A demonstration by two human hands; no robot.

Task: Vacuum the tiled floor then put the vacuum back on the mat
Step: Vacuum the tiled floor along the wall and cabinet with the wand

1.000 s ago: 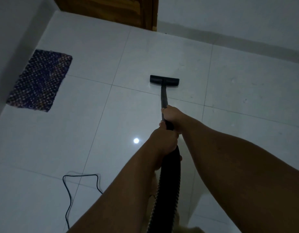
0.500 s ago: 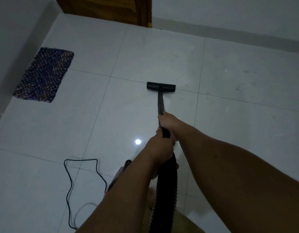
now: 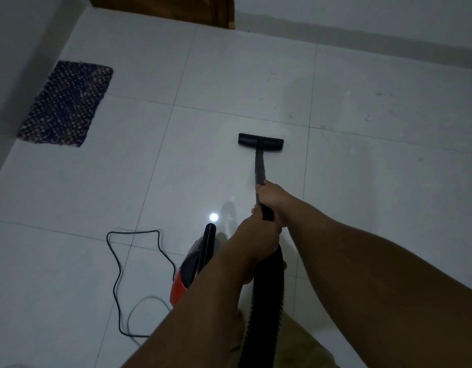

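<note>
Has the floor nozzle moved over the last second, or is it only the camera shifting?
Yes. The floor nozzle sat beyond the cross grout line; it now lies on the near side, pulled back toward the person.

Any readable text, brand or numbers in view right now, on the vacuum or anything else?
None can be read.
Vacuum body: red and black shell, no legible label; dim and partly hidden by the left arm.
Floor nozzle, wand, hose: plain black.
Mat: woven pattern only.

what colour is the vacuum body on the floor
Red-orange with black, on the canister vacuum body, head view.
</note>
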